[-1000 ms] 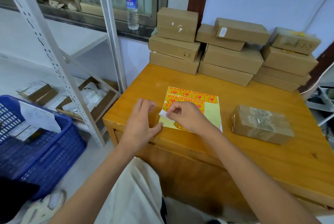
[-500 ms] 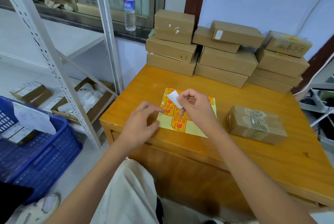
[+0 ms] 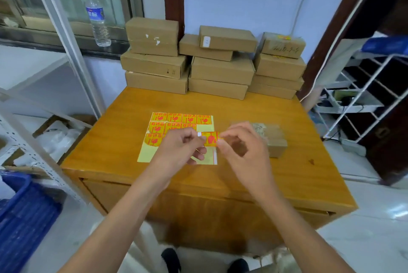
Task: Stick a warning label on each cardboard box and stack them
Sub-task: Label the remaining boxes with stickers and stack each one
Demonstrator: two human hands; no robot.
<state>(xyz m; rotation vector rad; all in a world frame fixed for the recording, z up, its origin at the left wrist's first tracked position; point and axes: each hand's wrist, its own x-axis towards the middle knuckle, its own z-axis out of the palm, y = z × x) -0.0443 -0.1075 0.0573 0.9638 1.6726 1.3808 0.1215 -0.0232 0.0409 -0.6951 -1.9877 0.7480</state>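
Bare forearms, light beige trousers (image 3: 141,253), black shoes (image 3: 171,259).

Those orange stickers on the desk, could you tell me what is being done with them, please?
A person is labelling cardboard boxes. Both hands hold one peeled warning label above the sticker sheet: the left hand pinches its left end, the right hand its right end. A single box sits just beyond the right hand on the wooden desk, not yet labelled as far as I can see. Stacked boxes line the back edge.

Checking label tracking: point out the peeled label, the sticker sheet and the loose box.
peeled label (image 3: 210,138), head view, its red printed face.
sticker sheet (image 3: 174,118), head view, top row.
loose box (image 3: 277,148), head view, near side.
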